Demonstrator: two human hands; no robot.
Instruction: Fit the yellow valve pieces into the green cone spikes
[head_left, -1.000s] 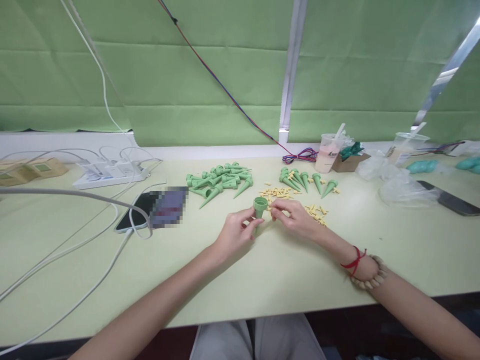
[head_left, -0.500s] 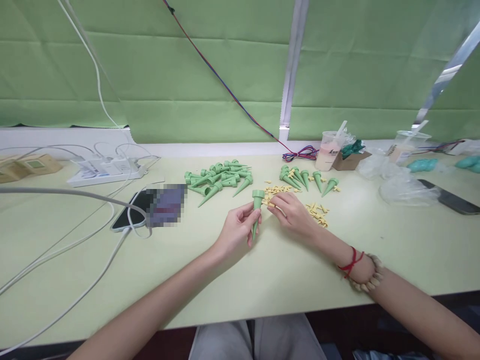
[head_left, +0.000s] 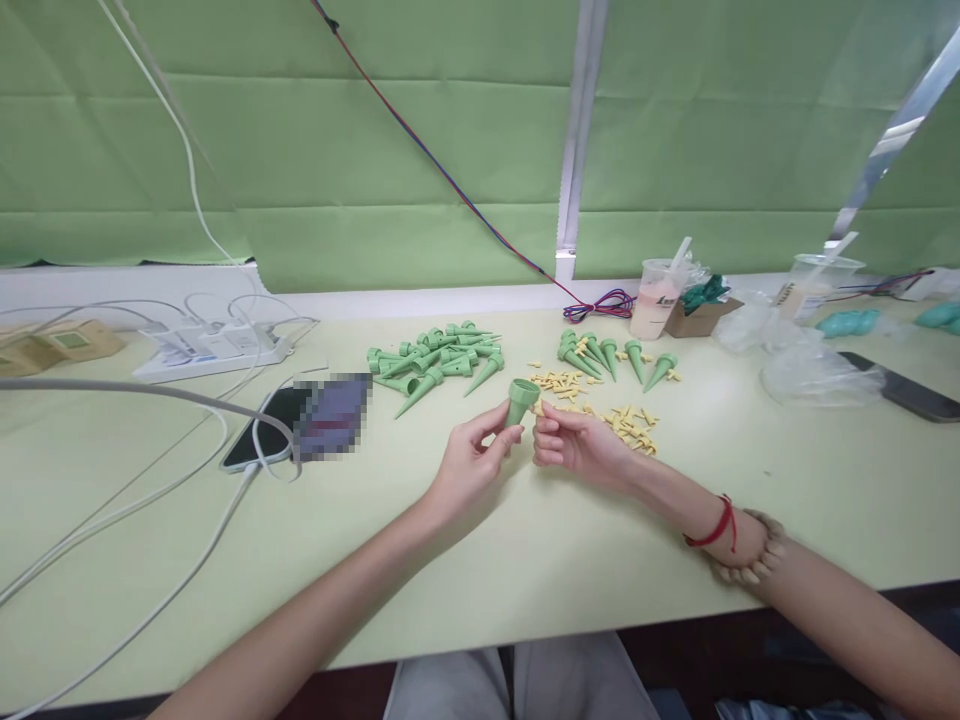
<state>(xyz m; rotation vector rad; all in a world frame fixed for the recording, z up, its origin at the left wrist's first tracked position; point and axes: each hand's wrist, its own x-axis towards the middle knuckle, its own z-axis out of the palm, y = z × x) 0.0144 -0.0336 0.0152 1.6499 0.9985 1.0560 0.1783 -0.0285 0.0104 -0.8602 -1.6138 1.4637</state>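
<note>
My left hand (head_left: 472, 465) sits just left of frame centre, thumb and fingers pinched on a green cone spike (head_left: 519, 400). Wide open mouth up and tipped right, toward the other hand; the pointed end runs down-left into my grip and is mostly hidden there. Long axis: lower left to upper right in the frame.

My right hand (head_left: 581, 450) is just right of the cone's mouth, almost touching it, fingers curled loosely together. Something small and yellow seems to be at the fingertips, but I cannot tell whether it is gripped or only lying behind them. Red cord and bead bracelet (head_left: 739, 545) on that wrist, lower right.

The cone: matte green plastic, round collar at the wide end, hollow, tapering smoothly.

Farther back on the counter (head_left: 525, 560), the small yellow pieces (head_left: 592, 400) lie scattered just beyond my right hand. Behind them, right of centre, a short row of green cones (head_left: 611, 358). Left of centre, a larger loose pile of cones (head_left: 435, 358). At left, a phone (head_left: 300, 420) with white cables looped over it. Upper right, a plastic cup (head_left: 654, 298) with a straw.
</note>
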